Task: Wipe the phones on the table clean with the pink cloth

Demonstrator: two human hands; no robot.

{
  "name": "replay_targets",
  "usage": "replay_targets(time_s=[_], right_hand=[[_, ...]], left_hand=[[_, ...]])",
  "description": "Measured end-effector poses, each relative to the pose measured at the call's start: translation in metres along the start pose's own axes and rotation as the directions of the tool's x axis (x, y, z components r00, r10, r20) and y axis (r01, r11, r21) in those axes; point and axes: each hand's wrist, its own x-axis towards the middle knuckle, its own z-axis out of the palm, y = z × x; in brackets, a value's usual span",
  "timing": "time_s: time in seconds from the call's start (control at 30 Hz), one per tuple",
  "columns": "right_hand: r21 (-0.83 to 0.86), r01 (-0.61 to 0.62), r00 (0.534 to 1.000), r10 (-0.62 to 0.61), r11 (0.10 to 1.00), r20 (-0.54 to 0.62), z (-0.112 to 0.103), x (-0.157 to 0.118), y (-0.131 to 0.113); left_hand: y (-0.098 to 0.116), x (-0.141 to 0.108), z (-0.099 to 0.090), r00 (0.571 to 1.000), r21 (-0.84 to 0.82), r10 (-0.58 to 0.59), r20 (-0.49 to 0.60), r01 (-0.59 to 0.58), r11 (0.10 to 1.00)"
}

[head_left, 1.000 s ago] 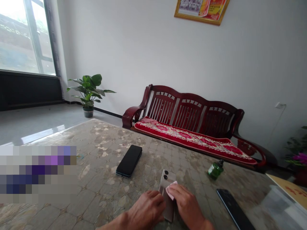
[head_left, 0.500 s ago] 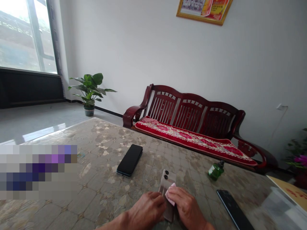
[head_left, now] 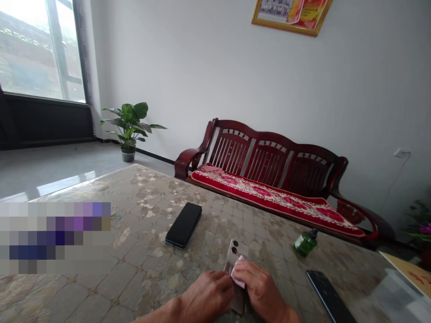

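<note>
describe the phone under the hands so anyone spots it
Before the red bench stands a patterned table. There, the left hand and right hand partly cover the phone. Unlike the black phone and dark phone nearby, it shows a pale back with two round lenses.

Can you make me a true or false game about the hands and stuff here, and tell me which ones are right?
1. The right hand holds a pink cloth. True.
2. The light phone's screen faces up. False: the light phone has its back up, showing two round lenses.
3. The left hand touches that phone. True.
4. The green bottle is on the floor. False: the green bottle is on the table.
5. A plant stands by the wall. True.
</note>
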Motion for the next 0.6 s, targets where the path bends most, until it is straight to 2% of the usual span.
replay_targets(time_s=[0.03,0.1,0.2,0.3,0.37,0.47,0.6], right_hand=[[0.025,0.019,1.0,-0.02,0.999,0.02,-0.003,-0.002,-0.001],[0.066,-0.017,0.999,0.014,0.998,0.045,-0.007,-0.003,-0.003],[0.1,-0.178,0.984,0.175,0.979,0.037,-0.006,-0.004,-0.007],[0.011,-0.343,0.938,0.343,0.939,-0.046,0.002,-0.009,-0.013],[-0.097,-0.419,0.905,0.408,0.903,-0.121,0.011,-0.015,-0.017],[-0.194,-0.455,0.888,0.428,0.869,-0.168,0.022,-0.021,-0.016],[-0.264,-0.426,0.905,0.408,0.865,-0.12,0.025,-0.022,-0.01]], left_hand=[[0.0,0.0,0.0,1.0,-0.002,-0.003,0.001,0.003,1.0],[-0.001,-0.001,0.0,1.0,-0.005,-0.009,0.005,0.009,1.0],[-0.001,-0.001,0.0,1.0,-0.005,-0.007,0.021,0.007,1.0],[0.0,0.0,-0.001,1.0,0.002,-0.005,0.018,0.005,1.0],[0.001,0.001,0.0,1.0,0.004,-0.003,0.0,0.003,1.0],[0.001,0.001,0.001,1.0,-0.003,0.006,-0.022,-0.006,1.0],[0.0,0.0,0.001,1.0,-0.015,0.006,-0.023,-0.007,1.0]])
